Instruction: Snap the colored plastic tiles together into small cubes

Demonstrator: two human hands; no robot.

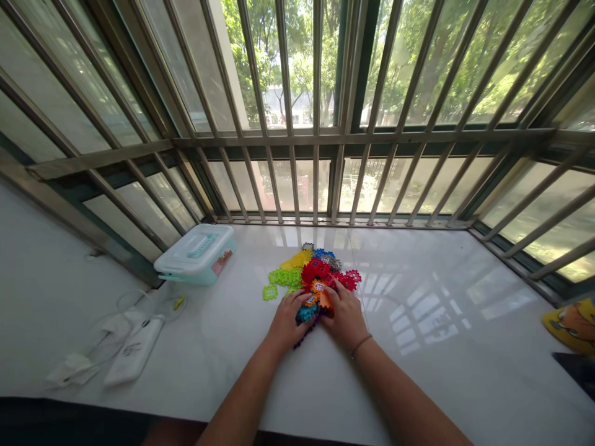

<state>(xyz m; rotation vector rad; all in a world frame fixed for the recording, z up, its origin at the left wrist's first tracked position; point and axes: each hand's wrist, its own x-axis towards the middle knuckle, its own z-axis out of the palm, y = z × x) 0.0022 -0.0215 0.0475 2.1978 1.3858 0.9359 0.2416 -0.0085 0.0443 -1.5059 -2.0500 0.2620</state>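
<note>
ok so on your left you've got a teal plastic box (183,276) w/ a whitish lid (198,240) on top & a pic label (222,262) on its side, right nr the window bars (316,179). Closer to you, a white oblong block (134,353) lies on the worktop (209,359), w/ white cables (109,328) bunched beside it, plus a small yellow bit (178,303) among them. Far R there's smth yellow (571,325), cut off, w/ a dark flat thing (576,371) nearer you, can't tell what either is. Trees (297,68) outside btw, & window reflections (432,303) on your R.

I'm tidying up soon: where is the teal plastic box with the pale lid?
In the head view, the box sits at left on the glossy white ledge, near the metal window bars, left of the multicoloured plastic pieces.
</note>
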